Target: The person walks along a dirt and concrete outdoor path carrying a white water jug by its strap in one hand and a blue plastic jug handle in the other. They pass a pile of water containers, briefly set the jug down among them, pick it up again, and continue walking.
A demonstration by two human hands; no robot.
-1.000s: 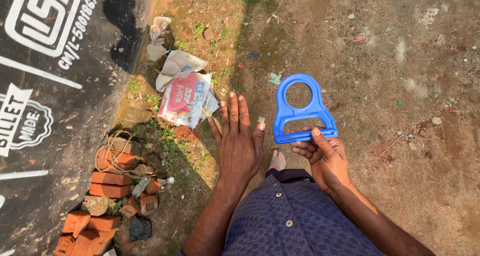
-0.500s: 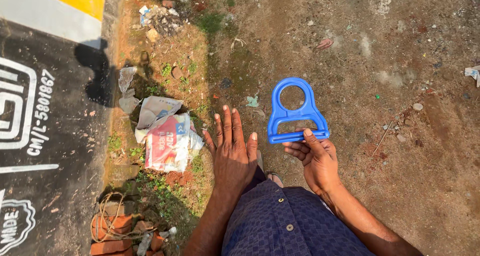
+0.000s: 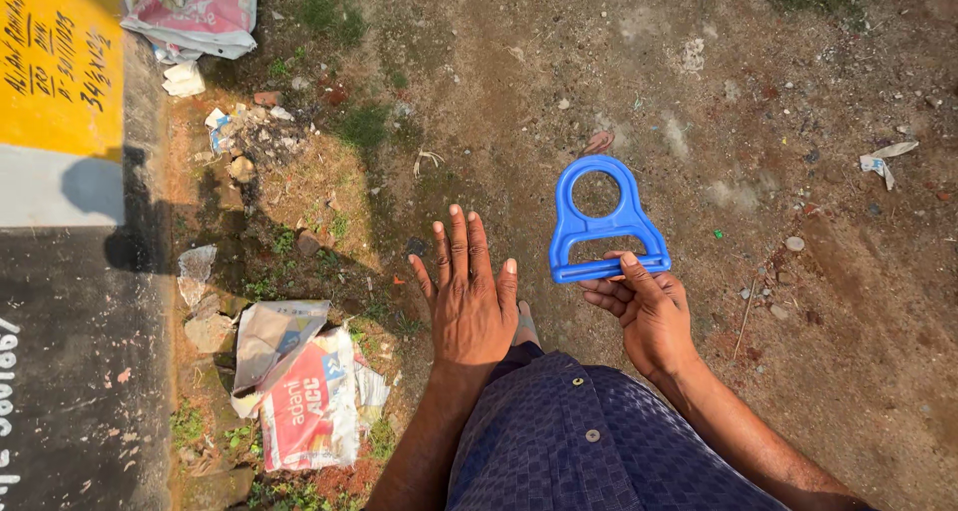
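My right hand [image 3: 646, 312] grips the bottom bar of a blue plastic handle [image 3: 602, 222], a flat piece with a round ring on top and a slot below, held out over bare dirt. My left hand [image 3: 467, 293] is stretched out flat beside it, palm down, fingers together and holding nothing. Below both hands my dark blue checked shirt [image 3: 589, 441] fills the bottom of the view, and a bare foot [image 3: 526, 323] shows just past the left hand.
A painted wall [image 3: 70, 212], yellow above and black below, runs down the left. Torn sacks [image 3: 304, 381] and stones lie at its foot, another sack [image 3: 195, 12] at top left. Scattered litter [image 3: 882, 162] dots the brown dirt [image 3: 798, 301] on the right.
The view has moved forward along the wall: the sacks slid down the frame and the broken bricks dropped out. Both hands keep the same pose, the right still holding the blue handle.
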